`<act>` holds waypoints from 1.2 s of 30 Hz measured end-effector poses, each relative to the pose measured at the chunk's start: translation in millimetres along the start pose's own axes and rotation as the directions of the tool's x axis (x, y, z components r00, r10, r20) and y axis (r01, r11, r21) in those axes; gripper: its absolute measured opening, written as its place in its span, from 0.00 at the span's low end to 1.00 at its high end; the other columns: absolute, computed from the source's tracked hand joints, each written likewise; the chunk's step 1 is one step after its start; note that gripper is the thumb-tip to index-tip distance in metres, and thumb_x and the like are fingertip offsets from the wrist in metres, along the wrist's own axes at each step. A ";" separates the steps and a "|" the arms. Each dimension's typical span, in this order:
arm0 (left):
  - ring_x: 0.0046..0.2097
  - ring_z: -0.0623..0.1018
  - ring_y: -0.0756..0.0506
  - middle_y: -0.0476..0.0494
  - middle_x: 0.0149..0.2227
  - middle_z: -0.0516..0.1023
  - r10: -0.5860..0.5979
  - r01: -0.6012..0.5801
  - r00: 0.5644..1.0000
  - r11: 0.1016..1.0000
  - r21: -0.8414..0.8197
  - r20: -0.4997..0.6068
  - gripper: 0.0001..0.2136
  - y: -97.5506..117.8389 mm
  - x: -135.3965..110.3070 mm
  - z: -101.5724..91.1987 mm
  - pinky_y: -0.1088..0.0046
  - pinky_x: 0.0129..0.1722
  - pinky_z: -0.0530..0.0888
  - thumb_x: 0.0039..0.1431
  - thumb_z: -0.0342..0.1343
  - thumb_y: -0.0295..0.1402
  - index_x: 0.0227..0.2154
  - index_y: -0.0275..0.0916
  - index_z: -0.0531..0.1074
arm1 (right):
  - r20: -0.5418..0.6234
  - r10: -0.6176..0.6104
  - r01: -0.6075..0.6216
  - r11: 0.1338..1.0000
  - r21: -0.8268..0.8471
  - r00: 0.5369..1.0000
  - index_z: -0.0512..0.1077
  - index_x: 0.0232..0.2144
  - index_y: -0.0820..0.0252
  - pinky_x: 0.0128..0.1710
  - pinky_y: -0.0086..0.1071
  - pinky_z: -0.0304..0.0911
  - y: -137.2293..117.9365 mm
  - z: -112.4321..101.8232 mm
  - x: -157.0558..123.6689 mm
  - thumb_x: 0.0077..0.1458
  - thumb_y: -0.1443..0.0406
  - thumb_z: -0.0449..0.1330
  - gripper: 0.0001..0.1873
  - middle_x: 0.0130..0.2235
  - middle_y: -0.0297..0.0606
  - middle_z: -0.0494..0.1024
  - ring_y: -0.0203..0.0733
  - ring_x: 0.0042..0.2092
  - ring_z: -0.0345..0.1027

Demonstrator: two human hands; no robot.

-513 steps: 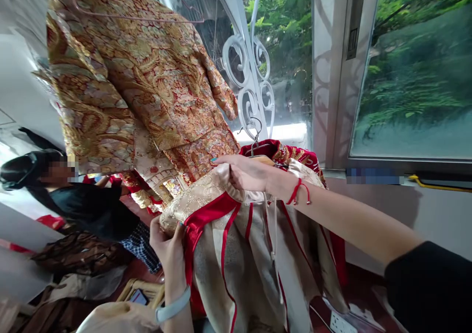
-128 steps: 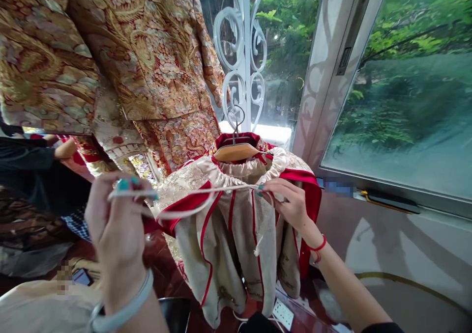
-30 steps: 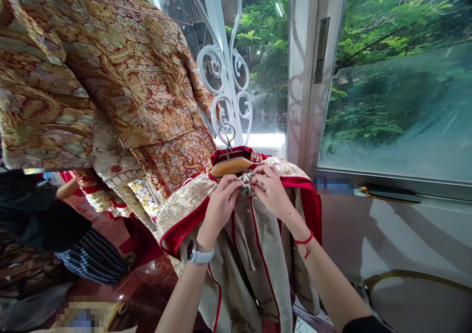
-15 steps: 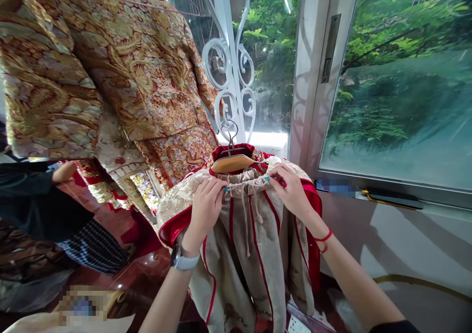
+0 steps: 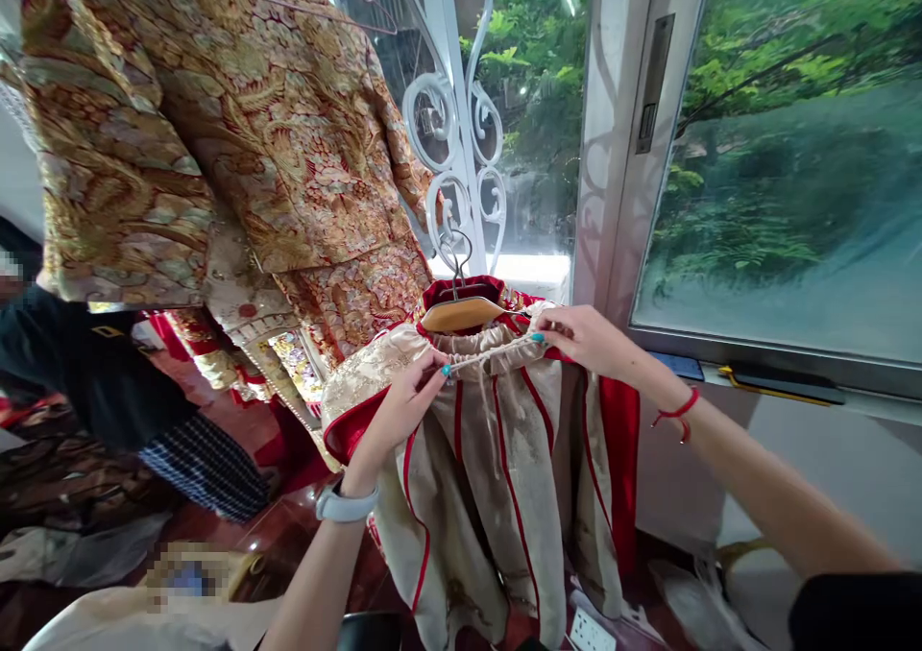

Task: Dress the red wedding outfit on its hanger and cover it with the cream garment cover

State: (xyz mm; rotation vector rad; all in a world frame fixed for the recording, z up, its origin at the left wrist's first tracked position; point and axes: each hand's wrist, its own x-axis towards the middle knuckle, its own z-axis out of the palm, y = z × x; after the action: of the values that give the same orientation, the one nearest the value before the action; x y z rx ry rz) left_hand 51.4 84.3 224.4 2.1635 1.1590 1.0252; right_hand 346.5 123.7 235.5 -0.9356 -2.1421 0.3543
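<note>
A cream brocade skirt [image 5: 479, 478] with red piping hangs at the centre, its waistband [image 5: 479, 342] gathered. In front of the waistband a thin pale cord [image 5: 490, 353] runs almost straight between my hands. My left hand [image 5: 407, 397], wearing a grey-banded watch, pinches the cord's left part. At the right side my right hand [image 5: 587, 339], with a red string bracelet, pinches the cord close to the waistband's edge. Loose cord ends dangle down the skirt's front. Behind it hangs a cream and red jacket [image 5: 360, 382] on a wooden hanger [image 5: 462, 314] with a metal hook.
A large gold patterned robe [image 5: 288, 152] hangs at the left. White scrolled ironwork [image 5: 432, 118] and a window frame [image 5: 612, 142] stand behind. A dark, yellow-edged object [image 5: 782, 385] lies on the sill. Another person [image 5: 93, 373] is at the far left. A power strip [image 5: 592, 630] lies below.
My right hand has moved slightly up and outward, its wrist swinging right. The left hand has turned and sits a little lower. The cord between them looks straighter.
</note>
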 end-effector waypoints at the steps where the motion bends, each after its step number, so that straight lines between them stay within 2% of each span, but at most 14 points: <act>1: 0.32 0.65 0.48 0.51 0.30 0.65 0.007 -0.007 1.000 0.996 0.088 0.000 0.06 1.0 -0.6 -0.2 0.72 0.34 0.62 0.63 0.47 0.36 0.35 0.40 0.66 | -0.032 -0.061 0.054 0.983 -0.176 0.998 0.69 0.30 0.57 0.30 0.32 0.56 1.0 -4.9 -2.4 0.60 0.64 0.53 0.08 0.32 0.37 0.77 0.39 0.30 0.69; 4: 0.31 0.67 0.48 0.52 0.28 0.67 -0.008 0.015 1.000 0.962 0.274 -0.028 0.03 4.6 -3.6 2.8 0.71 0.33 0.61 0.62 0.48 0.33 0.35 0.41 0.65 | -0.076 -0.175 0.129 0.904 -0.408 0.982 0.70 0.31 0.57 0.34 0.34 0.56 -0.4 -7.9 -8.9 0.61 0.65 0.53 0.08 0.36 0.40 0.79 0.42 0.35 0.70; 6: 0.31 0.68 0.48 0.52 0.29 0.68 -0.022 0.035 0.999 0.951 0.306 -0.047 0.03 5.4 -6.4 4.9 0.71 0.33 0.62 0.61 0.48 0.32 0.36 0.41 0.65 | -0.063 -0.153 0.130 0.952 -0.276 0.986 0.68 0.31 0.58 0.33 0.33 0.57 -4.2 -4.0 -10.7 0.62 0.63 0.53 0.08 0.35 0.39 0.78 0.40 0.34 0.70; 9: 0.31 0.69 0.48 0.52 0.30 0.69 -0.030 0.037 0.999 0.960 0.276 -0.032 0.05 2.8 -10.9 4.8 0.71 0.34 0.63 0.60 0.48 0.31 0.38 0.41 0.65 | 0.188 -0.144 0.133 0.989 0.067 0.972 0.63 0.31 0.57 0.31 0.30 0.58 -9.5 -3.2 -10.2 0.64 0.60 0.50 0.10 0.31 0.33 0.76 0.36 0.28 0.67; 11: 0.31 0.70 0.47 0.51 0.31 0.70 -0.025 0.029 1.000 0.965 0.260 -0.019 0.06 0.3 -12.8 3.4 0.72 0.34 0.64 0.60 0.48 0.31 0.39 0.41 0.66 | 0.279 -0.133 0.126 0.991 0.044 0.951 0.62 0.29 0.56 0.29 0.29 0.56 -10.7 -8.7 -9.7 0.61 0.60 0.54 0.10 0.29 0.31 0.74 0.35 0.27 0.65; 14: 0.31 0.70 0.47 0.51 0.31 0.71 -0.019 0.025 1.000 0.954 0.297 -0.023 0.07 -1.2 -12.9 3.1 0.72 0.34 0.64 0.60 0.48 0.31 0.41 0.42 0.66 | -0.020 -0.065 0.055 0.938 -0.342 0.998 0.65 0.25 0.57 0.29 0.31 0.52 -11.2 -13.8 -10.4 0.56 0.68 0.57 0.07 0.27 0.33 0.73 0.38 0.30 0.62; 16: 0.31 0.70 0.47 0.51 0.30 0.70 -0.016 0.028 0.999 0.942 0.335 -0.039 0.07 -1.5 -12.4 4.5 0.71 0.33 0.64 0.59 0.48 0.30 0.40 0.42 0.66 | -0.283 -0.130 -0.026 0.872 -0.488 0.950 0.65 0.23 0.56 0.30 0.34 0.51 -13.6 -7.5 -10.9 0.55 0.71 0.55 0.10 0.25 0.35 0.73 0.41 0.31 0.61; 19: 0.30 0.69 0.47 0.51 0.31 0.70 -0.016 0.034 0.998 0.938 0.344 -0.054 0.07 -3.6 -13.9 6.5 0.72 0.33 0.64 0.59 0.49 0.30 0.40 0.42 0.66 | -0.507 -0.164 -0.058 0.917 -0.394 0.846 0.64 0.20 0.56 0.33 0.36 0.53 -20.5 11.2 -9.4 0.54 0.68 0.56 0.11 0.25 0.36 0.74 0.42 0.31 0.61; 23: 0.31 0.69 0.48 0.51 0.32 0.70 -0.015 0.025 0.999 0.953 0.302 -0.037 0.08 -8.7 -20.0 5.5 0.72 0.33 0.65 0.59 0.49 0.30 0.42 0.42 0.66 | -0.353 0.000 -0.024 0.998 -0.065 0.935 0.64 0.23 0.57 0.29 0.32 0.55 -20.8 15.9 -7.7 0.58 0.64 0.53 0.12 0.23 0.33 0.71 0.38 0.26 0.61; 25: 0.32 0.70 0.47 0.51 0.32 0.71 -0.010 0.023 0.999 0.956 0.292 -0.047 0.08 -9.9 -21.3 5.5 0.72 0.34 0.66 0.60 0.48 0.31 0.42 0.42 0.66 | -0.297 -0.023 -0.042 0.976 -0.212 0.955 0.63 0.22 0.57 0.28 0.31 0.53 -14.5 6.0 -9.7 0.57 0.64 0.54 0.12 0.22 0.32 0.69 0.37 0.25 0.60; 29: 0.32 0.71 0.47 0.50 0.31 0.72 -0.013 0.037 0.997 0.949 0.314 -0.080 0.08 -8.9 -19.3 10.7 0.71 0.35 0.68 0.60 0.49 0.31 0.41 0.42 0.68 | -0.369 -0.167 -0.081 0.818 -0.569 0.914 0.66 0.21 0.57 0.31 0.34 0.55 -2.9 -8.9 -17.2 0.55 0.68 0.56 0.11 0.24 0.36 0.72 0.41 0.30 0.65; 32: 0.32 0.72 0.47 0.47 0.35 0.74 0.006 0.014 0.995 0.978 0.208 -0.095 0.11 -7.6 -23.9 8.6 0.71 0.33 0.70 0.60 0.50 0.32 0.45 0.41 0.69 | -0.366 -0.142 0.001 0.933 -0.360 0.920 0.70 0.36 0.56 0.34 0.34 0.63 4.5 -9.0 -28.2 0.58 0.66 0.56 0.04 0.34 0.38 0.77 0.42 0.35 0.70; 34: 0.37 0.75 0.46 0.41 0.44 0.75 0.069 -0.049 0.980 0.993 0.109 -0.186 0.14 -9.0 -32.0 -5.4 0.70 0.36 0.73 0.60 0.52 0.34 0.49 0.42 0.68 | -0.396 -0.074 0.021 0.991 -0.135 0.915 0.66 0.50 0.53 0.40 0.36 0.68 15.4 -9.2 -40.3 0.58 0.62 0.58 0.17 0.47 0.41 0.76 0.43 0.43 0.72; 36: 0.42 0.76 0.45 0.39 0.48 0.74 0.121 -0.078 0.903 0.990 0.121 -0.412 0.14 -16.0 -40.2 -31.9 0.67 0.42 0.75 0.61 0.52 0.36 0.49 0.42 0.69 | -0.412 0.026 -0.045 0.998 -0.037 0.911 0.61 0.58 0.50 0.48 0.42 0.69 32.8 -9.7 -54.4 0.55 0.59 0.62 0.29 0.57 0.43 0.70 0.48 0.53 0.69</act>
State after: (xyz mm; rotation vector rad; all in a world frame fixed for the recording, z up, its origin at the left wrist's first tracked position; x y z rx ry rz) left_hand 3.7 60.7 216.9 2.1588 1.3200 1.5670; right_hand 394.5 106.9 196.3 -0.9784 -1.7530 0.1095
